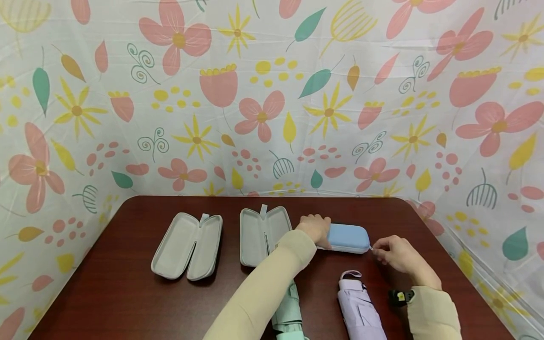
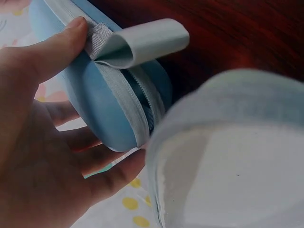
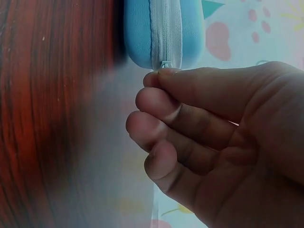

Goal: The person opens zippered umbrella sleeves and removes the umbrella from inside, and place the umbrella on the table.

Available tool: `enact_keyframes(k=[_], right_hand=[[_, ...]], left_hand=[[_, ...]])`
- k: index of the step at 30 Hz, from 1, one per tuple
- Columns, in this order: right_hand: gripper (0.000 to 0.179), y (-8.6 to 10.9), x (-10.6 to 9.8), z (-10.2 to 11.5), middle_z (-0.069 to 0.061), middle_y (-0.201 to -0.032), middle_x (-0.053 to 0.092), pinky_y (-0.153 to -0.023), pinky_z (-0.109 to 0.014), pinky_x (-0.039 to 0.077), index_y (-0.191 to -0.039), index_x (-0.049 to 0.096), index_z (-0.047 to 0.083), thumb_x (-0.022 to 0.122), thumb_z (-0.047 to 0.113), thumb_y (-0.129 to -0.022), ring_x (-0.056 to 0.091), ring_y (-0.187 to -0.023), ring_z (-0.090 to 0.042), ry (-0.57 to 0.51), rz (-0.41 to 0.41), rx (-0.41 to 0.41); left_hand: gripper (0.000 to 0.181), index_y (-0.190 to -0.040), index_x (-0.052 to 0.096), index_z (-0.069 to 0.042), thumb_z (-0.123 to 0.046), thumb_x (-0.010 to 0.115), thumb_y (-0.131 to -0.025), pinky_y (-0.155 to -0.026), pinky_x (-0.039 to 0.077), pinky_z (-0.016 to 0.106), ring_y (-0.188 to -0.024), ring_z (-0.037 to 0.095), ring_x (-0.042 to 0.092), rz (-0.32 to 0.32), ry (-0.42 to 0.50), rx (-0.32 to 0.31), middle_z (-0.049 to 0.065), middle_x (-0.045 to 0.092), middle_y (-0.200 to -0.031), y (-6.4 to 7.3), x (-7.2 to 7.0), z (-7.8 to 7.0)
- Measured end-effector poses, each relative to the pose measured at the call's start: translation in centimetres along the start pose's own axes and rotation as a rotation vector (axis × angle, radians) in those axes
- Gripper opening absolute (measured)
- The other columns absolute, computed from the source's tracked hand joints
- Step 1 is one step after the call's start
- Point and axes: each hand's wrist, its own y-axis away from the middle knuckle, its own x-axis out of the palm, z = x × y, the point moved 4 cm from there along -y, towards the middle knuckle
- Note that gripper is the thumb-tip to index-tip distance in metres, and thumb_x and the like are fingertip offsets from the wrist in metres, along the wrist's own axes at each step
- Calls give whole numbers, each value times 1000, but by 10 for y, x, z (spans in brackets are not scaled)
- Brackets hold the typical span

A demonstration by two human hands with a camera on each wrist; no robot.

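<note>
A blue zippered case lies at the right rear of the table. My left hand grips its left end, thumb near a pale fabric loop and fingers round the other side. At that end the zipper's two edges stand apart, leaving a narrow gap. At the opposite end my right hand pinches the zipper pull between thumb and index finger, other fingers curled. In the right wrist view the zipper teeth are joined up to the slider. The pull itself is mostly hidden by the fingertips.
Two opened cases with grey insides, one at left and one in the middle, lie on the brown table. A folded mint-green umbrella is partly behind my left sleeve. Nearer the right arm lies a folded lilac umbrella. A floral sheet hangs behind.
</note>
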Motion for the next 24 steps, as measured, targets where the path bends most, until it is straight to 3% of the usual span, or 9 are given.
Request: enact_keyframes(k=[10,24], right_hand=[[8,-1,3,4,2,-65,57,-54,-28,45,-83,71,6,67,4,-90,55,-58,-15,12,-4,-23],[11,-5,4,16,6,-60,53,-55,-28,40,-81,70,11,68,7,-90,50,-57,-11,60,-19,-60]], left_hand=[[65,-126,53,-25,-64,72,-77,-87,42,36,-103,16,58,-9,-35,-25,-5,61,-112,-5,2,-1],[70,-132,52,-26,-69,66,-79,-86,42,36,-99,10,60,16,-65,-36,-8,64,-110,-6,3,-3]])
